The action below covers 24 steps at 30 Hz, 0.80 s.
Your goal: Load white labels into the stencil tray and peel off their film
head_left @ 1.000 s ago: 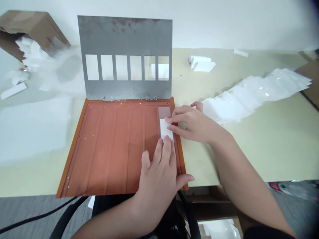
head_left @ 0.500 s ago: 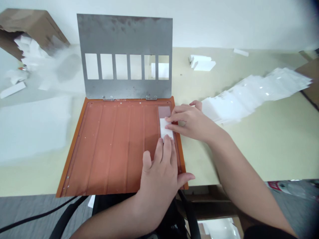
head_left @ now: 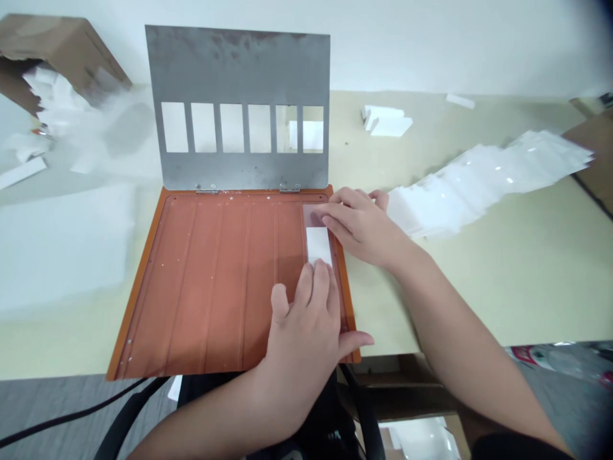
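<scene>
An orange-brown grooved tray lies on the table with its grey metal lid hinged upright; the lid has a row of rectangular windows. A small white pad in a clear sleeve lies in the tray's rightmost groove. My left hand lies flat on the tray, fingers stretched out, fingertips pressing the near end of the pad. My right hand rests at the tray's right edge, fingers extended onto the sleeve's far end.
A fanned row of clear white packets stretches to the right on the pale green table. White blocks lie behind. A torn cardboard box with white pieces sits far left, white sheet beside the tray. Black cables hang below the table edge.
My right hand slid a little away from me along the groove, uncovering more of the white pad. My left hand stayed pressed on the pad's near end.
</scene>
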Each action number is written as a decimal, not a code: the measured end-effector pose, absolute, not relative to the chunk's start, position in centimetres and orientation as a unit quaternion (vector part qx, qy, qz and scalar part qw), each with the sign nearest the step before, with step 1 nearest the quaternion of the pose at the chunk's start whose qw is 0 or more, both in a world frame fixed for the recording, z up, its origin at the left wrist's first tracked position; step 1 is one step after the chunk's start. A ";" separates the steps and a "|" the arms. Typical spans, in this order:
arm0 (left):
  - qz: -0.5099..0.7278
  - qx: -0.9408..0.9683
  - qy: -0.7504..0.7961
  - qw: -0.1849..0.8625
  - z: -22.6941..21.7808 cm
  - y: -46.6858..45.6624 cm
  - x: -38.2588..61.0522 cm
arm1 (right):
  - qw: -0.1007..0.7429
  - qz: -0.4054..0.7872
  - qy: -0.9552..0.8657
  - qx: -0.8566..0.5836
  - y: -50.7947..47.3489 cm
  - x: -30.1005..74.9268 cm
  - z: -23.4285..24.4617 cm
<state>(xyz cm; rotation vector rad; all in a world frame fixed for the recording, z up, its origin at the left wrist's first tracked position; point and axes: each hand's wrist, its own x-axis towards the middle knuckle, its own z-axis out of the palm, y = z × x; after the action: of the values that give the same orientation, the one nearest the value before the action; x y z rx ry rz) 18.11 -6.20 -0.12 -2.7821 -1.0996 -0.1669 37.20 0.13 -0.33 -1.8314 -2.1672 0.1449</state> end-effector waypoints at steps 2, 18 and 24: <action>-0.054 -0.927 -0.362 0.077 -0.2 -6.2 18.2 | 0.140 0.030 -0.751 -0.645 0.2 37.3 -0.8; -0.053 -0.927 -0.368 0.045 -0.2 -6.1 18.1 | 0.155 0.025 -0.746 -0.647 0.5 36.7 -1.1; -0.055 -0.927 -0.368 0.036 -0.2 -6.0 18.1 | 0.182 0.052 -0.743 -0.642 0.4 36.8 -0.8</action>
<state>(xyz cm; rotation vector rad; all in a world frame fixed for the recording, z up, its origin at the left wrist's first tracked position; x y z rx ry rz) 18.15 -5.99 -0.22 -2.8494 -1.1311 -0.1679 36.75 0.38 -0.81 -1.8138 -2.0967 0.1457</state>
